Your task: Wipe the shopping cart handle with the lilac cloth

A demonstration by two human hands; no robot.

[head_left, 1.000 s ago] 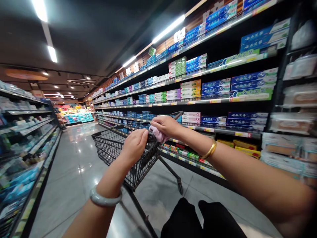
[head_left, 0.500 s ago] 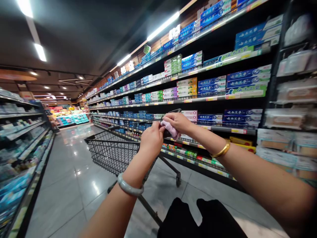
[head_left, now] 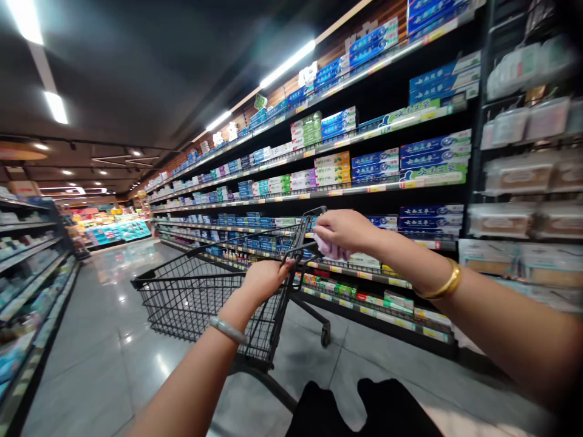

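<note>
left hand [head_left: 265,278]: touching rear frame of wire shopping cart [head_left: 200,303], cannot tell if gripping | right hand [head_left: 345,229]: closed around lilac cloth [head_left: 333,251] | cart: on tiled floor [head_left: 93,370], beside toothpaste shelves [head_left: 319,195]

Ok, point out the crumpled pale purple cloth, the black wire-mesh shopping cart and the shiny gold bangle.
Crumpled pale purple cloth [head_left: 331,249]: head view, on its bunched folds.
Black wire-mesh shopping cart [head_left: 182,306]: head view, on its side mesh.
Shiny gold bangle [head_left: 451,282]: head view, on its outer surface.
</note>
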